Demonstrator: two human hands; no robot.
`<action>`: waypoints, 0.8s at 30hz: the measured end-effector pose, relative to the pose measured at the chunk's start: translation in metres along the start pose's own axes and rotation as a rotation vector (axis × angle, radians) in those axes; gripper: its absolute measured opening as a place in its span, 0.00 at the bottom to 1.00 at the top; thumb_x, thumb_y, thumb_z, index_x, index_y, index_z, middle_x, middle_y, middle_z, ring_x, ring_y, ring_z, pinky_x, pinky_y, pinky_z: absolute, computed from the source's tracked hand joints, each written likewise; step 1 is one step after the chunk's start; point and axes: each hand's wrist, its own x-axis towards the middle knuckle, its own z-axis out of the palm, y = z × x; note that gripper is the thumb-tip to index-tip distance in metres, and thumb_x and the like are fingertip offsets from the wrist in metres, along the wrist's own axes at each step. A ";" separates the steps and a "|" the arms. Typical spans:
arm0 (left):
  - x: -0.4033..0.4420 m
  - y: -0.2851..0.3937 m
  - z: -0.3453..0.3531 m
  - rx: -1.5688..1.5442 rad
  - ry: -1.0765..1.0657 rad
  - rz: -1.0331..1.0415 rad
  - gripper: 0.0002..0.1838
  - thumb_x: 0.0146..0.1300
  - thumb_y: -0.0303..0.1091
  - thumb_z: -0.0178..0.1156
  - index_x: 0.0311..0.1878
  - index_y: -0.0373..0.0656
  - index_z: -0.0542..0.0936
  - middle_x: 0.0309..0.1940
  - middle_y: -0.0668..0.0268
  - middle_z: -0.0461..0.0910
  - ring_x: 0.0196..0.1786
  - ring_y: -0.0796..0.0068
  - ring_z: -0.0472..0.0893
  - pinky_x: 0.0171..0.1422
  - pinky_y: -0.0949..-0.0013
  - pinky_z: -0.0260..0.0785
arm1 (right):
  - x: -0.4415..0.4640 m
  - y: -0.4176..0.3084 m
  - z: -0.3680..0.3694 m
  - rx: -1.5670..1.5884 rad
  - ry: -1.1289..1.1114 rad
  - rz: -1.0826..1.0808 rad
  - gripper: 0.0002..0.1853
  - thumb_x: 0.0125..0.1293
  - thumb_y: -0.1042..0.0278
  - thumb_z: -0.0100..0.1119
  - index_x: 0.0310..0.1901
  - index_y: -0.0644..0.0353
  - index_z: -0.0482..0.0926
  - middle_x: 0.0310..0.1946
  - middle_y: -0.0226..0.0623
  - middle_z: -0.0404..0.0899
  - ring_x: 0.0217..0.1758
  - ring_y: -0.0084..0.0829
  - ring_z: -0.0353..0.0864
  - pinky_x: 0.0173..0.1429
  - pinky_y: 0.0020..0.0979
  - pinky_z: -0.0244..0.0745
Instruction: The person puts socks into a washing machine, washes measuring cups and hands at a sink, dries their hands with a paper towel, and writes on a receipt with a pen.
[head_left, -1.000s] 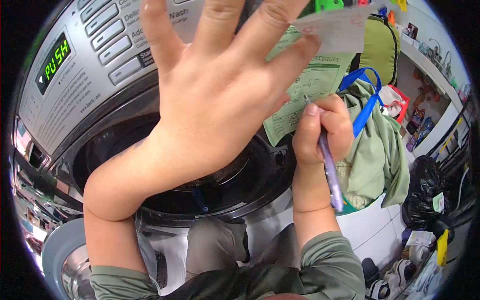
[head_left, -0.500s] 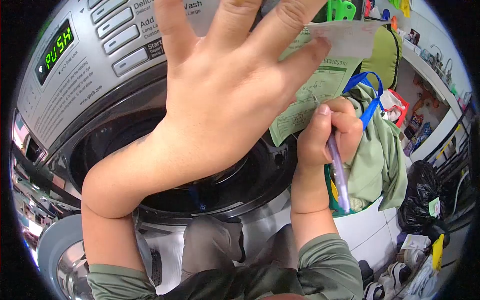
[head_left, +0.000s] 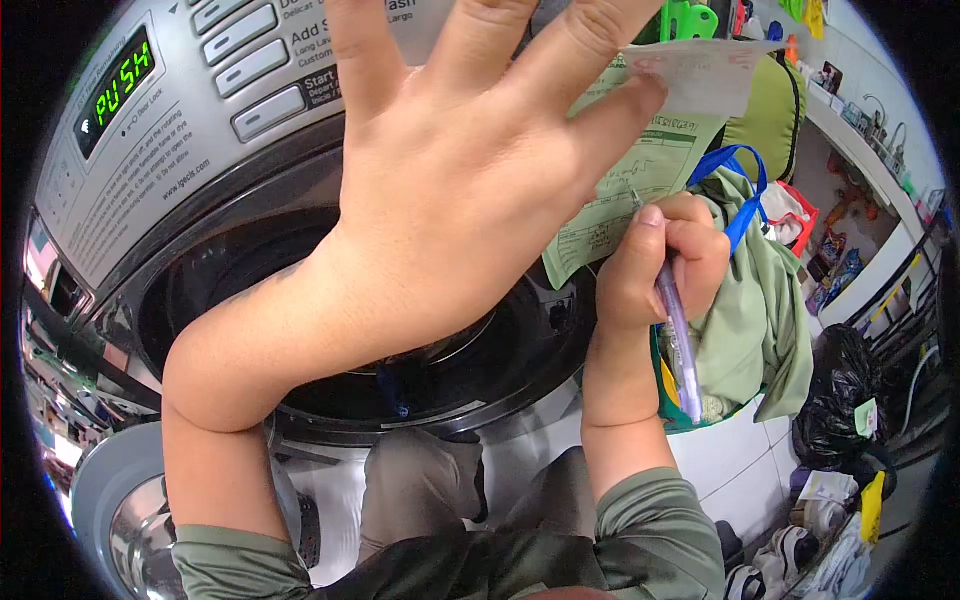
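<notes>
My left hand [head_left: 460,190] is spread wide in front of a washing machine, palm away from me, its fingertips cut off by the top edge. Its thumb lies over a green printed form [head_left: 640,165] with handwriting on it, and part of that form is hidden behind the hand. A thin whitish sheet [head_left: 710,80] folds over the form's top. My right hand [head_left: 665,260] grips a purple translucent pen [head_left: 681,350], its tip at the handwritten lines in the form's middle.
The washing machine's panel [head_left: 190,110] reads PUSH, above a dark round door [head_left: 410,400]. To the right are a bag with blue handles [head_left: 745,215], green cloth [head_left: 755,310], a black plastic bag [head_left: 840,400] and shoes [head_left: 785,555]. A grey basin [head_left: 105,485] stands lower left.
The view has shifted slightly, with the machine's panel a little farther up and right. The pen tip has moved slightly along the form, and the left hand keeps its spread pose.
</notes>
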 end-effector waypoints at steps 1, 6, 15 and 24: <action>-0.001 -0.001 -0.001 0.000 0.001 0.001 0.24 0.34 0.38 0.68 0.42 0.52 0.79 0.62 0.61 0.59 0.66 0.56 0.53 0.63 0.41 0.42 | 0.000 0.000 0.001 0.015 0.027 0.011 0.08 0.54 0.81 0.49 0.26 0.61 0.60 0.18 0.37 0.67 0.20 0.23 0.61 0.25 0.22 0.58; -0.001 0.001 0.001 0.000 0.000 -0.001 0.24 0.34 0.38 0.68 0.42 0.52 0.79 0.62 0.61 0.59 0.66 0.56 0.53 0.63 0.41 0.42 | -0.002 0.002 0.002 0.005 0.053 -0.005 0.08 0.54 0.80 0.50 0.26 0.61 0.60 0.18 0.36 0.67 0.20 0.22 0.62 0.26 0.22 0.58; -0.002 0.002 0.001 0.000 0.006 0.000 0.24 0.34 0.39 0.68 0.42 0.52 0.79 0.62 0.61 0.59 0.66 0.56 0.52 0.63 0.40 0.41 | -0.001 0.002 0.002 0.072 0.081 0.027 0.08 0.55 0.80 0.50 0.27 0.61 0.60 0.18 0.36 0.67 0.21 0.23 0.62 0.27 0.22 0.58; -0.001 0.002 0.000 -0.003 0.004 0.004 0.24 0.34 0.39 0.68 0.42 0.52 0.79 0.62 0.61 0.59 0.67 0.56 0.52 0.63 0.40 0.41 | -0.002 0.004 -0.001 -0.050 0.064 0.036 0.09 0.54 0.81 0.51 0.29 0.60 0.60 0.19 0.38 0.68 0.18 0.28 0.64 0.22 0.26 0.62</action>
